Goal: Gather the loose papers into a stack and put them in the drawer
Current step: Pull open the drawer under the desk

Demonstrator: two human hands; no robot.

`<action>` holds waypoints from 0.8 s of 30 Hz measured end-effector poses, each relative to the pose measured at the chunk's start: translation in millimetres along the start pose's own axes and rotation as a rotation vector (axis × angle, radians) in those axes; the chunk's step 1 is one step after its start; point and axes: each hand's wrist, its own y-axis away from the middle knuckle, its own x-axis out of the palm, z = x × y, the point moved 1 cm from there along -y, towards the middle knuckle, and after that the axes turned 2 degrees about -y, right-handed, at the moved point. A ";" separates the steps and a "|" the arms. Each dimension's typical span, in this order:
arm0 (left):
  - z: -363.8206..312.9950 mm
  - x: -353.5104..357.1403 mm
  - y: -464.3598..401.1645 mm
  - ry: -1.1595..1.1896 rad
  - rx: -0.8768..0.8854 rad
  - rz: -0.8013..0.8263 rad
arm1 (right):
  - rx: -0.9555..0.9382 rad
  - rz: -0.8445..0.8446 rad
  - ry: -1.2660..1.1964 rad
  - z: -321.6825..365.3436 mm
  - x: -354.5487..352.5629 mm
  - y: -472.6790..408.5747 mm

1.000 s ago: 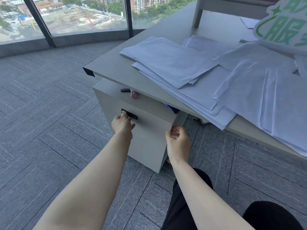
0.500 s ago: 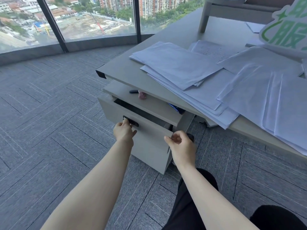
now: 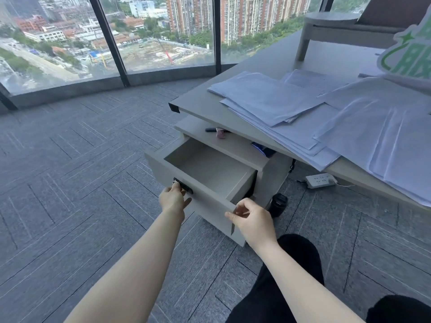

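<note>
The top drawer (image 3: 210, 170) of a beige cabinet under the desk stands pulled out, and its inside is bare. My left hand (image 3: 173, 199) grips the black handle (image 3: 183, 185) on the drawer front. My right hand (image 3: 253, 217) pinches the front panel's right corner. Loose white papers (image 3: 268, 99) lie spread in overlapping heaps on the grey desk (image 3: 198, 106), and more sheets (image 3: 384, 141) hang over its near edge at the right.
A black pen and a pink item (image 3: 220, 132) lie on the cabinet top. A white power strip (image 3: 320, 180) and a black cup (image 3: 278, 203) sit on the carpet by the cabinet. A green-and-white sign (image 3: 410, 57) stands on the desk. Windows line the far wall.
The drawer went from shut to pulled far out toward me, both hands moving back with its front. The view has tilted up.
</note>
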 end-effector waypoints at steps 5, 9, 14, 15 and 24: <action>3.8 -36.6 10.8 0.007 0.000 -0.056 | -0.047 0.177 0.050 10.9 6.1 18.7; 5.8 -60.6 21.8 0.041 -0.010 -0.084 | -0.090 0.282 0.070 16.4 13.6 32.5; 8.4 -86.6 29.7 0.058 -0.009 -0.104 | -0.097 0.437 0.029 21.4 20.7 44.2; 8.8 -90.9 31.1 0.060 -0.010 -0.110 | -0.106 0.454 0.033 21.9 22.3 46.2; 12.1 -115.8 37.5 0.104 -0.001 -0.155 | -0.146 0.527 -0.026 23.0 37.3 59.0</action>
